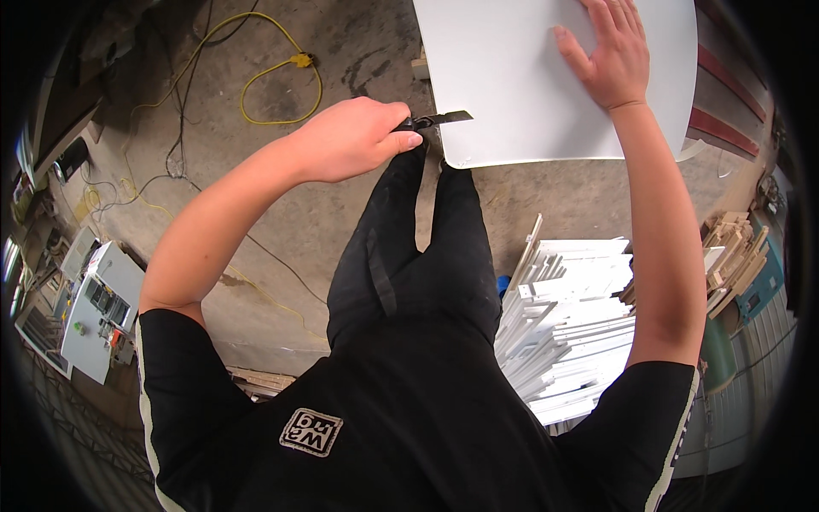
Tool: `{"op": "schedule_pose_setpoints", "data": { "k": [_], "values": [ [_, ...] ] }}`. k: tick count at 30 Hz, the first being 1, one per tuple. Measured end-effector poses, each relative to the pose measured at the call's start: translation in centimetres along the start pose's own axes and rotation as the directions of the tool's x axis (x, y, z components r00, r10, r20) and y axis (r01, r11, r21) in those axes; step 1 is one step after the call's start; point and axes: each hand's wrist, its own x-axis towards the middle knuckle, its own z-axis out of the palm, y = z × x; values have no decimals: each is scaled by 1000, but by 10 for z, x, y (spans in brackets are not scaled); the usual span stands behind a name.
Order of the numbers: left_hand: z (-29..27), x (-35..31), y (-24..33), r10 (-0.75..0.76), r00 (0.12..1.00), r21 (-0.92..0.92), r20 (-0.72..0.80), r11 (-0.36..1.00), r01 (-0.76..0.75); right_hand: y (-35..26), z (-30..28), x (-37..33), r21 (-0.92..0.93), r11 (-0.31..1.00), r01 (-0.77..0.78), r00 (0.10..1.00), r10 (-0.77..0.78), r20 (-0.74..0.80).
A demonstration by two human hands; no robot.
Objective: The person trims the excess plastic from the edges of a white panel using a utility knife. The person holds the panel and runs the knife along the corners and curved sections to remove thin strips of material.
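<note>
My left hand (354,136) is closed round the black handle of a utility knife (450,118). Its dark blade with a slanted end points right, over the left edge of a large white panel (529,102). Whether the blade touches the panel, I cannot tell. The panel has rounded near corners and runs out of view at the far side. Flat on its right part lies my right hand (612,55), thumb spread away and fingertips toward the upper picture edge.
A yellow cord (320,94) loops over the concrete floor at far left, among black cables. Several white strips (567,316) are piled right of my legs, with wooden strips (734,256) farther right. A grey cabinet (107,299) with small tools on it stands at left.
</note>
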Motion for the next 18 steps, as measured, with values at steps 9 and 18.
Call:
{"op": "schedule_pose_setpoints", "data": {
  "k": [9, 18],
  "values": [
    [7, 4, 1, 28, 996, -6, 88, 1000, -27, 0, -1, 0, 5, 1000, -7, 1000, 7, 13],
    [-12, 6, -5, -9, 1000, -69, 1, 998, 9, 2, 1, -1, -9, 1000, 9, 1000, -9, 3]
  ]
}}
